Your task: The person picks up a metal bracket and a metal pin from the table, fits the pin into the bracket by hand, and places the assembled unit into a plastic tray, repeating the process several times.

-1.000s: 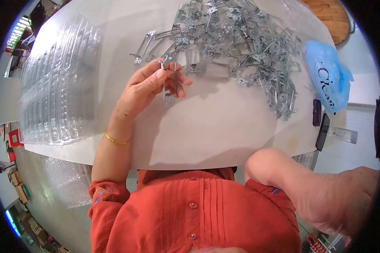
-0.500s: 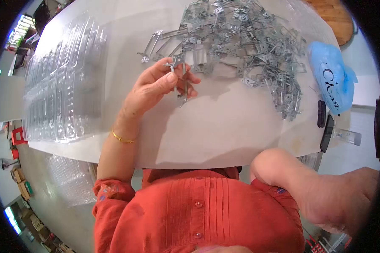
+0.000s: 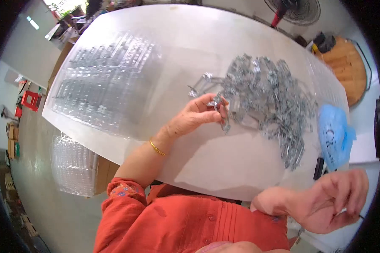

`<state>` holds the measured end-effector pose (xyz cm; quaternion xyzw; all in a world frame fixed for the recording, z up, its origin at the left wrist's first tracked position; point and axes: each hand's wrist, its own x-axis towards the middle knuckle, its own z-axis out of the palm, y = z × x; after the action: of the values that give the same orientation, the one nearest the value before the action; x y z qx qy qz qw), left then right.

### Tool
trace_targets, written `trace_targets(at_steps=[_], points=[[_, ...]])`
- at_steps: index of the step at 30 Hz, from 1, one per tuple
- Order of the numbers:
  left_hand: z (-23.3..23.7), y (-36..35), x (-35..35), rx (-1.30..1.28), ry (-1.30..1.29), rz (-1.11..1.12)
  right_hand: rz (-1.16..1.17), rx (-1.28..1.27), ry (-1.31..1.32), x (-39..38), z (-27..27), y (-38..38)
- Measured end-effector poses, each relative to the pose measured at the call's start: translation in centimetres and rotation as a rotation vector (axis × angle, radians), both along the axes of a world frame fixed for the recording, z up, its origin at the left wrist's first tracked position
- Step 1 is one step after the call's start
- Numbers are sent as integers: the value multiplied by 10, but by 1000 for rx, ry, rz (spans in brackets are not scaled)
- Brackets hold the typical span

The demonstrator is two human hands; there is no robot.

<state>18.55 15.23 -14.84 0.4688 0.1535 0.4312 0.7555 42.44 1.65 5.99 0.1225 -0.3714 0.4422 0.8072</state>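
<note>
My left hand [image 3: 195, 116] is closed around a small metal bracket [image 3: 218, 101] with thin rods, held over the white table just left of a heap. The heap is a tangle of similar metal brackets [image 3: 278, 101]. My right hand [image 3: 333, 200] is raised at the lower right, past the table's edge, with its fingers curled and thumb bent in. A thin dark tip shows by its fingertips, too small to name. Left on the table [image 3: 190, 160] lie clear plastic trays [image 3: 97, 90] with rows of metal parts visible through them.
A blue plastic bag [image 3: 334, 137] and a dark object [image 3: 318, 168] lie near the right table edge. A round wooden top [image 3: 344, 71] and a fan [image 3: 297, 10] stand beyond. More clear plastic [image 3: 74, 166] sits below left, near a red stool [image 3: 31, 100].
The view has turned and shifted, so the table appears tilted. My right hand has come up and into fuller view. My left hand still holds the bracket.
</note>
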Motion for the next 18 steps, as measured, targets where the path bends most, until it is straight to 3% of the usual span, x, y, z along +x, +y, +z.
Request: trace_targets(at_steps=[1, 4, 6, 8, 10, 14, 18], points=[[2, -1, 0, -6, 19, 50, -143, -77, -91, -9, 1, 4], [8, 1, -3, -60, -2, 48, -226, -160, -296, -15, -15, 26], [10, 0, -3, -23, -8, 83, -758, -123, -740, -24, -38, 55], [11, 0, -3, -100, -66, 63, -505, -434, -712, -33, -56, 78], [10, 0, -2, -96, -96, 54, -587, -605, -996, -38, -81, 94], [10, 0, -2, -122, -168, 66, -504, -702, -1117, -27, -159, 116], [8, -1, 3, -108, -194, 22, -358, -889, -1167, -30, -168, 100]])
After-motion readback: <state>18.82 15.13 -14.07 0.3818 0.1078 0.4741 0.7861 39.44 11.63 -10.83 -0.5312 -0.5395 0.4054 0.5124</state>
